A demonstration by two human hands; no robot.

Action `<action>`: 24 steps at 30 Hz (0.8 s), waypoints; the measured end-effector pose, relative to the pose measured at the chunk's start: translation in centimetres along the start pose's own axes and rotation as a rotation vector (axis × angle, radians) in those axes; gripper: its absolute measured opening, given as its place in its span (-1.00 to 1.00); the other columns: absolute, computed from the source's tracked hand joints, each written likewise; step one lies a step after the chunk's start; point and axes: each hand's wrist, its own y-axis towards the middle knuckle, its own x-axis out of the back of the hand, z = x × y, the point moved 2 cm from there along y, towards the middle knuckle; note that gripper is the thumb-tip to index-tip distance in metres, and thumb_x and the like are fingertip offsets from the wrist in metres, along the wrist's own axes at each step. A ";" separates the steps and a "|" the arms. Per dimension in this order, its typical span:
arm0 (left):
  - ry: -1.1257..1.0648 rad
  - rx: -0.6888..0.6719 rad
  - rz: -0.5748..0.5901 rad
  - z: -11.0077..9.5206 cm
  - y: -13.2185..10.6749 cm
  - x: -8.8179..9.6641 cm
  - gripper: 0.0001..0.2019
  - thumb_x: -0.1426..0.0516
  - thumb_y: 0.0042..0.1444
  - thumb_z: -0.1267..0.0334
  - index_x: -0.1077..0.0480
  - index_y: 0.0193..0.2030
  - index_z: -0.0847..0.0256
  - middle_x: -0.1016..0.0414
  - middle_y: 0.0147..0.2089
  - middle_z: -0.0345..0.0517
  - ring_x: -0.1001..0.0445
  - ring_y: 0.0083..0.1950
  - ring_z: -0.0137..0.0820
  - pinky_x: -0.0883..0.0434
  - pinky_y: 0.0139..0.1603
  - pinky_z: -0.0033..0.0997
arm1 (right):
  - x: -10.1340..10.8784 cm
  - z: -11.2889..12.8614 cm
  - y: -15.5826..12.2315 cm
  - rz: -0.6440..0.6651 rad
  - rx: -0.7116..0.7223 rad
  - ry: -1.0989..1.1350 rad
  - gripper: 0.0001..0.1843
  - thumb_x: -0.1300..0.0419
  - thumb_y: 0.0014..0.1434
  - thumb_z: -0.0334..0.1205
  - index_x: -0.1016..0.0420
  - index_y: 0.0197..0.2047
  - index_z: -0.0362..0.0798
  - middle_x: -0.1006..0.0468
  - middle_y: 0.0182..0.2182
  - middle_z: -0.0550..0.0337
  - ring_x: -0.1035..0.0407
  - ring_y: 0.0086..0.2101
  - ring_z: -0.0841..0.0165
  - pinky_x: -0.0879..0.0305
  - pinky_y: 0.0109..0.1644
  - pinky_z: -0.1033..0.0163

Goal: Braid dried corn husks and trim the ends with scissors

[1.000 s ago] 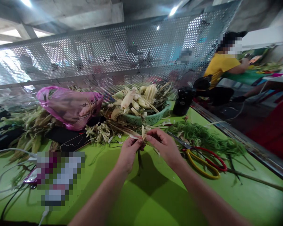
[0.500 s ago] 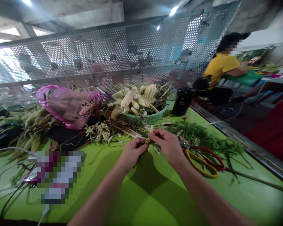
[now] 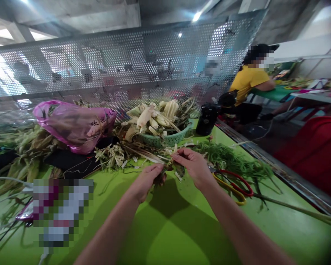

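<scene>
Both of my hands meet over the green table (image 3: 165, 228), working a small bundle of pale and green leaf strips (image 3: 171, 163). My left hand (image 3: 147, 180) is closed round the lower end of the bundle. My right hand (image 3: 193, 165) pinches its upper part with thumb and fingers. A teal basket (image 3: 168, 139) heaped with pale folded leaf pieces stands just beyond my hands. Scissors with red and yellow handles (image 3: 234, 184) lie on the table to the right of my right hand.
A pink plastic bag (image 3: 74, 125) and a pile of dry leaves (image 3: 24, 154) lie at the left. Green stems (image 3: 234, 160) lie at the right near a black container (image 3: 206, 118). A perforated metal screen (image 3: 127, 73) backs the table. A person in yellow (image 3: 251, 81) sits beyond.
My hands have drawn closer together and dropped lower toward the table, with the leaf bundle gathered tighter between them. The camera has shifted slightly to the right.
</scene>
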 end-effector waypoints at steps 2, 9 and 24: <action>-0.003 0.018 0.040 0.1 0.0 -0.1 -0.61 -0.23 -0.01 -0.06 -0.50 -0.29 0.30 -0.28 -0.54 -0.22 -0.21 -0.51 -0.53 -0.12 -0.45 -0.50 | -0.2 0.0 -0.1 0.010 -0.011 0.035 -0.72 -0.34 -0.02 -0.02 -0.46 -0.45 -0.07 -0.39 -0.53 0.29 -0.24 -0.50 0.44 -0.17 -0.37 0.30; 0.121 0.004 0.070 0.9 0.6 -0.5 -0.69 -0.32 -0.12 0.08 -0.33 -0.50 0.24 -0.24 -0.55 -0.29 -0.13 -0.52 -0.55 -0.06 -0.44 -0.48 | -0.9 -0.1 -0.8 -0.007 -0.125 0.212 -0.69 -0.38 -0.09 -0.05 -0.41 -0.50 -0.09 -0.38 -0.60 0.32 -0.23 -0.57 0.48 -0.17 -0.44 0.31; 0.206 -0.076 -0.011 1.2 0.6 -0.6 -0.69 -0.20 0.06 0.06 -0.47 -0.16 0.25 -0.52 -0.17 -0.07 -0.39 -0.18 -0.35 -0.27 -0.15 -0.40 | -0.7 0.1 -0.6 0.021 -0.055 0.150 -0.74 -0.34 -0.01 -0.08 -0.43 -0.48 -0.08 -0.41 -0.61 0.30 -0.28 -0.58 0.46 -0.20 -0.45 0.30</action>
